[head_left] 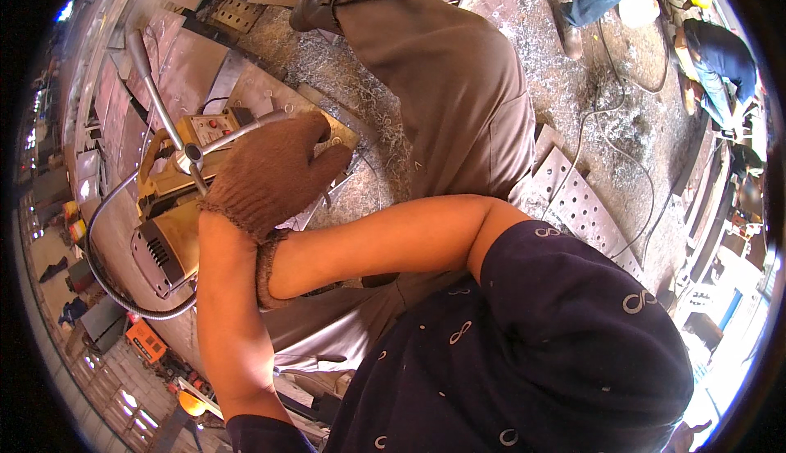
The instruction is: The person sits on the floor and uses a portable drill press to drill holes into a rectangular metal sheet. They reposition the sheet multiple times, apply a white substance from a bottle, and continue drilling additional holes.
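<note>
My left hand [270, 166], in a brown knitted glove, is back up over a yellow magnetic drill [176, 244]. Its thumb stands apart from the fingers, whose tips bend down out of sight; no held thing shows. The drill's metal spoked feed handle [193, 153] is beside the hand, and one spoke runs behind the glove's upper edge. My right forearm [377, 240] crosses in from the right and passes under my left wrist. Only the cuff of the right glove [266, 271] shows; that hand's fingers are hidden. A perforated metal plate [348, 132] lies just past my left fingers.
A flexible metal conduit [97, 265] loops left of the drill. Metal shavings [360, 85] cover the floor ahead. A plate with drilled holes [577, 199] lies at right, with cables [606, 113] beyond. Other people [720, 64] are at the far right. An orange box [146, 338] stands lower left.
</note>
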Motion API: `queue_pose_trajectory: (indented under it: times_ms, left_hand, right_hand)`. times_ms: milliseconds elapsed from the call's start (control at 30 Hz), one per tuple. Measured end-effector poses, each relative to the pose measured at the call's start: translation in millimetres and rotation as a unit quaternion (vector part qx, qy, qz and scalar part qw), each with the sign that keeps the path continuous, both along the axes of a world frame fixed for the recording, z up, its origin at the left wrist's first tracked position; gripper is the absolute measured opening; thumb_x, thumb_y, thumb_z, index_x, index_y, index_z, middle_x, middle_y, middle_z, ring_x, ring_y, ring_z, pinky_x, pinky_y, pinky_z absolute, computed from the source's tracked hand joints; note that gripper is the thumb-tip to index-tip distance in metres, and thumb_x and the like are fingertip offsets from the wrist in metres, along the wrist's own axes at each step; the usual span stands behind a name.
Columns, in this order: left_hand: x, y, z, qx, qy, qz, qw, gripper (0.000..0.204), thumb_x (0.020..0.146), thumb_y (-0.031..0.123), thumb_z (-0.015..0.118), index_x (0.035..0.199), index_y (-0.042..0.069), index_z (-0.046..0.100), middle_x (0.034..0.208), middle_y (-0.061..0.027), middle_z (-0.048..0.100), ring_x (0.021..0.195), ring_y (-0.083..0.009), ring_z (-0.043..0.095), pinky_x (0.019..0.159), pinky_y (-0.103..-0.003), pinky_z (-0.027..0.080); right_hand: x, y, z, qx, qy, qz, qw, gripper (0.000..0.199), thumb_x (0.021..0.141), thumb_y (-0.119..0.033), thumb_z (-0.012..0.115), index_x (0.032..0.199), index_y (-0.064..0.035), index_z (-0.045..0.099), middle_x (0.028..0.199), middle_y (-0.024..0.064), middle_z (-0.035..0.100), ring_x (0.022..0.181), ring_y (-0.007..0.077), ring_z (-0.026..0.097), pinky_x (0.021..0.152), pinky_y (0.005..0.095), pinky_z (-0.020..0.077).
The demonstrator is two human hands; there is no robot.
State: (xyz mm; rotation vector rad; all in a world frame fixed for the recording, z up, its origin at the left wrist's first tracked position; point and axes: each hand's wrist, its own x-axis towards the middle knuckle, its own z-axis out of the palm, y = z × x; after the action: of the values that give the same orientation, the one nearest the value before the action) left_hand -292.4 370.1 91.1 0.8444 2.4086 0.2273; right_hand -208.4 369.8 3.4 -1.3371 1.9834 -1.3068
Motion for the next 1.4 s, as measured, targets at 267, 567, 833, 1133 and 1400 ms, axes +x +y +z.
queue_pose_trajectory:
  times_ms: [267, 567, 833, 1133, 1400]
  left_hand:
    - [2, -3, 0, 0.001, -0.002, 0.01, 1.0, 0.045, 0.099, 0.042, 0.066, 0.103, -0.002, 0.072, 0.097, -0.029, 0.074, 0.099, -0.0468, 0.073, 0.09, -0.055, 0.056]
    - [5, -2, -12, 0.024, 0.026, -0.006, 0.999, 0.044, 0.1, 0.044, 0.067, 0.104, 0.0, 0.071, 0.098, -0.0276, 0.074, 0.096, -0.0456, 0.074, 0.086, -0.055, 0.056]
    - [15, -18, -3, 0.162, 0.135, 0.002, 0.978, 0.039, 0.099, 0.04, 0.069, 0.104, 0.002, 0.071, 0.092, -0.0255, 0.074, 0.09, -0.0465, 0.074, 0.083, -0.057, 0.057]
    - [183, -85, 17, 0.463, 0.028, -0.055, 0.884, 0.019, 0.092, 0.031, 0.078, 0.099, 0.013, 0.077, 0.088, -0.0071, 0.073, 0.081, -0.0348, 0.072, 0.072, -0.047, 0.057]
    - [274, -182, -89, 0.608, 0.164, 0.62, 0.468, 0.017, 0.108, 0.015, 0.066, 0.097, 0.002, 0.072, 0.08, -0.0047, 0.069, 0.075, -0.0165, 0.067, 0.073, -0.034, 0.055]
  right_hand:
    - [-1, 11, 6, 0.033, 0.05, 0.052, 0.997, 0.029, 0.089, -0.024, 0.067, 0.105, -0.008, 0.084, 0.112, 0.0185, 0.081, 0.1, 0.0384, 0.077, 0.094, 0.0537, 0.0574]
    - [2, 15, -5, 0.069, 0.062, 0.035, 0.995, 0.029, 0.086, -0.024, 0.069, 0.108, -0.0125, 0.084, 0.112, 0.0165, 0.081, 0.101, 0.0376, 0.078, 0.093, 0.0536, 0.058]
    - [-1, 8, 21, 0.176, 0.147, 0.005, 0.973, 0.025, 0.09, -0.025, 0.071, 0.111, -0.0159, 0.08, 0.107, 0.01, 0.079, 0.101, 0.0291, 0.076, 0.098, 0.0483, 0.0574]
    - [-42, -8, 52, -0.071, 0.509, -0.158, 0.843, 0.034, 0.092, -0.023, 0.07, 0.125, -0.0142, 0.073, 0.091, 0.0068, 0.069, 0.089, 0.0291, 0.07, 0.095, 0.0536, 0.0548]
    - [-255, -37, 112, -0.105, 0.679, -0.439, 0.578, 0.032, 0.104, -0.023, 0.061, 0.132, -0.0118, 0.073, 0.125, 0.0148, 0.075, 0.115, 0.041, 0.071, 0.097, 0.05, 0.0577]
